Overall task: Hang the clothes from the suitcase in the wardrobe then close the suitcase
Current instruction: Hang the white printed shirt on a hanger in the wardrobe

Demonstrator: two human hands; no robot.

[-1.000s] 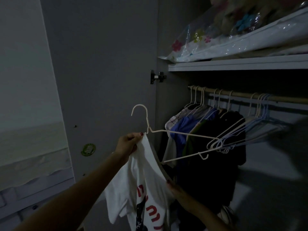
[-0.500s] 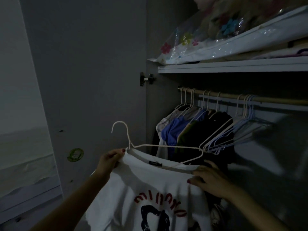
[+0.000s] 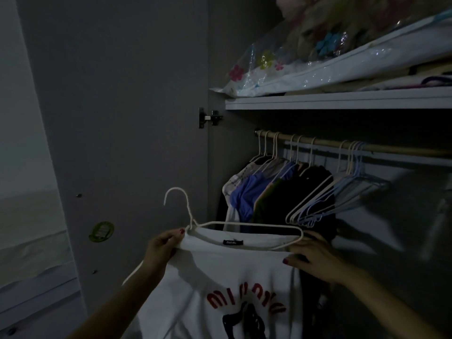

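Both hands (image 3: 244, 250) grip shirt (image 3: 227, 277) on hanger (image 3: 244, 225).

1 tee (image 3: 220, 285); 1 held hanger (image 3: 244, 225); 2 hands (image 3: 162, 248)

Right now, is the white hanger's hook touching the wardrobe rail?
Apart. The head view shows the white hanger with its hook in open air, well below and left of the wardrobe rail.
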